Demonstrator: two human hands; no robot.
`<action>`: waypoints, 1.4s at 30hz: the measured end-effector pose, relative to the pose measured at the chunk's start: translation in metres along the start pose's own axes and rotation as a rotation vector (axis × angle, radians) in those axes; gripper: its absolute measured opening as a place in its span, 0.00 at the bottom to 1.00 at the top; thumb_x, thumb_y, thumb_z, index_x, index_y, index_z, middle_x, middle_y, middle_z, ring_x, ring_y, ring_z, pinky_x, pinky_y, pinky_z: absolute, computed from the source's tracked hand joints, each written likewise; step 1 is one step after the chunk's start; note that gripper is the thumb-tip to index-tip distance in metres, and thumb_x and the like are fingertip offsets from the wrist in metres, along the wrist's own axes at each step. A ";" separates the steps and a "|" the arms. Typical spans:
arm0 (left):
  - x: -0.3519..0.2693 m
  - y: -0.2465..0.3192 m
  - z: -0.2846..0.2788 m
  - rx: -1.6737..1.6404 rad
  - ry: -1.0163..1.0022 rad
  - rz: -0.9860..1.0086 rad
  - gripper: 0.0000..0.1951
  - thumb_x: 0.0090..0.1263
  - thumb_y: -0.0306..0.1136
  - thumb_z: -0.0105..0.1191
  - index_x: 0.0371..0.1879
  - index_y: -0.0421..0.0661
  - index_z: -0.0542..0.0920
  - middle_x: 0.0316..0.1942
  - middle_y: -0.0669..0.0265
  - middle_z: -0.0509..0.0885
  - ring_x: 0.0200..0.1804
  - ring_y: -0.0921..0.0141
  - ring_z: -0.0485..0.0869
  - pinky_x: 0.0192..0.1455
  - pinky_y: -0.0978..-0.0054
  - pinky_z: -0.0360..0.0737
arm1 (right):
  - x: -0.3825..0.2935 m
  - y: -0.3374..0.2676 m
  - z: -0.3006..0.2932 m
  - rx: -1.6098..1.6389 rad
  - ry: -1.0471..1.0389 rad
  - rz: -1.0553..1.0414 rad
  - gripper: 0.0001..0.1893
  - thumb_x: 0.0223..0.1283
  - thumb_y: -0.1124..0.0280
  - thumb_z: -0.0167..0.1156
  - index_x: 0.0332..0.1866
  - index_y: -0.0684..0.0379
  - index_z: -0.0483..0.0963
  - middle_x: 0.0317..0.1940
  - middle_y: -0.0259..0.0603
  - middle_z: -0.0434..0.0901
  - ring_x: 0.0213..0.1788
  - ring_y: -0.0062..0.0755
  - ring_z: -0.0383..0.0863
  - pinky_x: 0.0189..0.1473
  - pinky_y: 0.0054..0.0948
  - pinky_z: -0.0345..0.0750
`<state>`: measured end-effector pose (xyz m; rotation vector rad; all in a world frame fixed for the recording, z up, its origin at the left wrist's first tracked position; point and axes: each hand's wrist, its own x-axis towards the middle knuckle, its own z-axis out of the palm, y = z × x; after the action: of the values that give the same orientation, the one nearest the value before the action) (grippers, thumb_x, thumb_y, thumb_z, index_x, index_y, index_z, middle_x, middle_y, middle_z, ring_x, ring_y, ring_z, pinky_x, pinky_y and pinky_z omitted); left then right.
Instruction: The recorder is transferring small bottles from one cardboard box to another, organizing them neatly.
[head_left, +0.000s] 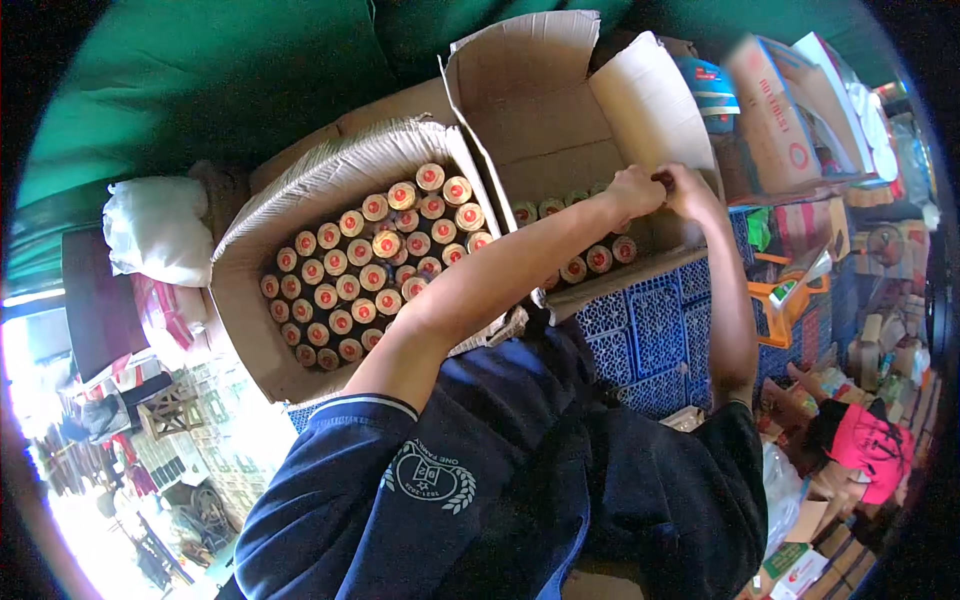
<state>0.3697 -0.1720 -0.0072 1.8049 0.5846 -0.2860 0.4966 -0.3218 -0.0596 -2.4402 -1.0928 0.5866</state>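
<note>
My left hand (636, 193) and my right hand (688, 193) meet above the right-hand cardboard box (551, 139). Their fingers close around a small dark object (664, 179), too hidden to identify. Below them, capped containers (599, 259) stand in the box, partly covered by my left hand and forearm. The left-hand cardboard box (247, 300) holds many upright containers with round gold-coloured caps (373, 277), each with a red centre. One container (386, 244) appears to sit higher than those around it. My left forearm crosses over this box's right edge.
Blue plastic crates (656, 326) lie under and beside the boxes. Green sheeting (225, 67) hangs behind. A white plastic bag (156, 229) sits left, an orange plastic frame (780, 315) right. Another person in a pink top (874, 446) is at lower right.
</note>
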 end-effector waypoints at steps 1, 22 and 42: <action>0.022 -0.021 0.001 0.201 -0.093 0.154 0.15 0.63 0.35 0.54 0.41 0.36 0.84 0.45 0.43 0.84 0.50 0.50 0.84 0.50 0.56 0.82 | 0.009 -0.013 -0.001 0.001 -0.013 -0.027 0.22 0.48 0.83 0.63 0.52 0.60 0.77 0.52 0.55 0.80 0.57 0.54 0.79 0.59 0.41 0.75; 0.056 -0.101 0.080 0.322 -0.305 0.621 0.20 0.55 0.42 0.59 0.44 0.44 0.86 0.43 0.50 0.86 0.48 0.52 0.84 0.49 0.57 0.80 | 0.006 -0.007 0.028 -0.485 -0.774 0.175 0.20 0.65 0.60 0.49 0.52 0.61 0.79 0.48 0.56 0.83 0.47 0.47 0.85 0.48 0.49 0.78; -0.109 0.017 -0.142 0.123 0.024 0.629 0.17 0.70 0.40 0.51 0.32 0.39 0.87 0.30 0.57 0.88 0.32 0.64 0.87 0.45 0.66 0.83 | -0.029 -0.203 -0.018 -0.168 0.076 -0.058 0.08 0.60 0.79 0.53 0.42 0.70 0.74 0.37 0.63 0.81 0.45 0.60 0.82 0.45 0.45 0.78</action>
<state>0.2723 -0.0677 0.1023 2.0125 -0.0042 0.1327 0.3674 -0.2230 0.0660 -2.5390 -1.2217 0.3944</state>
